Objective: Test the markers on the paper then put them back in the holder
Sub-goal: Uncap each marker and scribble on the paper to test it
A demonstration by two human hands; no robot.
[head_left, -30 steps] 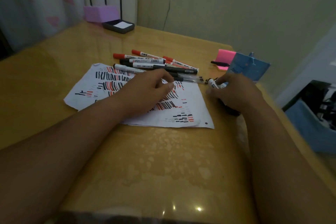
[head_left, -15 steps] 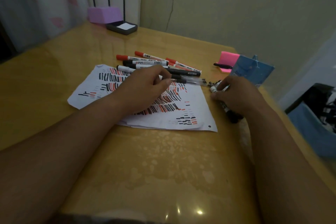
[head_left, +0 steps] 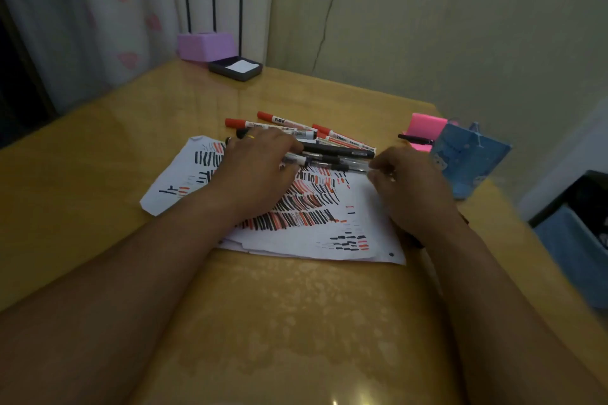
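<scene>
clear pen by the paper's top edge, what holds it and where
The left hand grips the clear pen near its left end; the right hand touches its right end with fingertips, but a pinch cannot be told.

Left hand [head_left: 260,171] lies over the markers [head_left: 339,151]; the near ends of several barrels are hidden under its fingers, and which barrel it grips, if any, cannot be read. Hand and forearm also cover the middle rows of strokes on the paper [head_left: 312,240]. Right hand [head_left: 413,189] is seen from the back: fingertips curl out of sight, contents unknown. Print on the marker labels is too small to read. Interior of the blue holder [head_left: 470,158] is not visible. The right edge cuts off a blue-lined container [head_left: 569,246]. Both forearms run off the bottom edge.
</scene>
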